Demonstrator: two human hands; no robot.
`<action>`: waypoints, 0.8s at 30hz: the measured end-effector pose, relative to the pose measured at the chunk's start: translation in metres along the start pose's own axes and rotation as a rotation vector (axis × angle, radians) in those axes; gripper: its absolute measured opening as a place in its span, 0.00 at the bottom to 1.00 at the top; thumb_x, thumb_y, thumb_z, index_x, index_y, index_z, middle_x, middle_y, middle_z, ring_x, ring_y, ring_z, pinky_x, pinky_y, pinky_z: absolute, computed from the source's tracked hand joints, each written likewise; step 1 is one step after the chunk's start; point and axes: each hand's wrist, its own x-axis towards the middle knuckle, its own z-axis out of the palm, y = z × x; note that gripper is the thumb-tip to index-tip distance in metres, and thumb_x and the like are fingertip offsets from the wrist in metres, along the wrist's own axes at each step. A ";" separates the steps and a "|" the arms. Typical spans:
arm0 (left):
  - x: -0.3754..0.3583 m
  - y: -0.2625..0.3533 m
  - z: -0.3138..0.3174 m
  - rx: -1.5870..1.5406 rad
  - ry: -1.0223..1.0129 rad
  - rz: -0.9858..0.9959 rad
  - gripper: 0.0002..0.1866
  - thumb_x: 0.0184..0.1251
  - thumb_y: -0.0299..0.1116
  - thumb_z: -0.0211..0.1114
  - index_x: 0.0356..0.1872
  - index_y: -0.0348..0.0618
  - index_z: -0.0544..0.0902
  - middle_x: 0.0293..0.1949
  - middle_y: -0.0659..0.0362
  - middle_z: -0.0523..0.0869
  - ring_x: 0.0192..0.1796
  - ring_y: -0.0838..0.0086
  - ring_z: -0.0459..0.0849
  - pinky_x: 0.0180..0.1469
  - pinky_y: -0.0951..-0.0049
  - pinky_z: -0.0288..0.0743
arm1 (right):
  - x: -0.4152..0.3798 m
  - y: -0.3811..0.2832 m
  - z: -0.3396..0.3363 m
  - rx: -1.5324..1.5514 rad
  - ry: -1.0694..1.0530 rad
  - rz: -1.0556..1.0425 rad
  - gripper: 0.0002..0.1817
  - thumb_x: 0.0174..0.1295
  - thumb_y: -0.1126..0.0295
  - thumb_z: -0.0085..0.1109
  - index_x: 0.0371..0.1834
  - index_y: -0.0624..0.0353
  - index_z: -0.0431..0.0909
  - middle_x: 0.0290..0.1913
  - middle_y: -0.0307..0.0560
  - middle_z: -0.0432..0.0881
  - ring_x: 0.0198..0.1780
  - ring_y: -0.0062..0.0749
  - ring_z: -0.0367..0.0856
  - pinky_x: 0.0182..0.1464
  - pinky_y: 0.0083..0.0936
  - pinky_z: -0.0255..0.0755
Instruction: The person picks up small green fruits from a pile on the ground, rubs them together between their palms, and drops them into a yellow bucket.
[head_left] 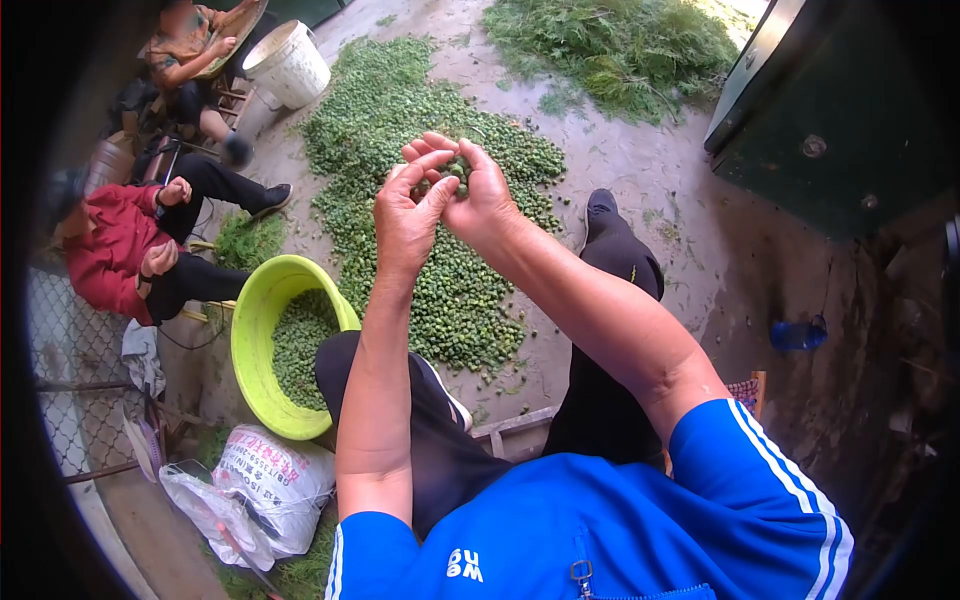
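Small green knobbly fruits point(458, 172), perhaps cones, lie in my cupped right hand point(484, 200), held up over the large heap of the same fruits point(440, 300) on the floor. My left hand point(407, 212) meets it from the left, fingers curled and thumb against the fruits, so both hands close around the handful. How many fruits are inside is partly hidden by the fingers. By my left knee a lime-green tub point(258, 385) leans toward me, part filled with more green fruits.
Leafy green branches point(620, 50) are piled at the back. A white bucket point(290, 65) stands far left, near two seated people. A white printed sack point(275, 480) sits at lower left. A dark green metal panel point(810, 130) is on the right, with a blue object point(798, 334) below.
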 end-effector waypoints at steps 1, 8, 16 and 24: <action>0.001 0.000 0.000 0.123 0.007 0.045 0.15 0.57 0.26 0.69 0.46 0.43 0.83 0.38 0.62 0.81 0.38 0.80 0.78 0.41 0.79 0.74 | 0.000 0.001 0.000 0.012 -0.001 0.019 0.23 0.72 0.59 0.32 0.56 0.65 0.69 0.54 0.57 0.74 0.62 0.44 0.69 0.62 0.41 0.65; -0.002 0.011 -0.001 0.213 -0.075 0.006 0.10 0.59 0.29 0.66 0.40 0.39 0.79 0.39 0.61 0.81 0.41 0.76 0.78 0.45 0.75 0.72 | 0.004 0.001 -0.011 -0.122 -0.064 -0.052 0.23 0.72 0.57 0.31 0.51 0.65 0.70 0.50 0.56 0.76 0.52 0.41 0.75 0.58 0.38 0.70; -0.007 0.022 0.006 0.119 -0.031 0.135 0.12 0.56 0.33 0.67 0.40 0.40 0.80 0.37 0.57 0.82 0.40 0.69 0.81 0.45 0.69 0.75 | -0.007 -0.003 -0.010 -0.151 0.060 -0.049 0.23 0.72 0.59 0.32 0.52 0.66 0.71 0.51 0.56 0.77 0.58 0.43 0.74 0.62 0.37 0.68; -0.015 -0.004 0.000 -0.080 -0.251 -0.118 0.18 0.57 0.37 0.69 0.46 0.40 0.81 0.44 0.56 0.84 0.48 0.71 0.81 0.52 0.70 0.73 | -0.009 -0.003 -0.024 -0.177 0.127 0.031 0.22 0.71 0.60 0.32 0.48 0.67 0.72 0.51 0.58 0.77 0.58 0.48 0.72 0.62 0.42 0.67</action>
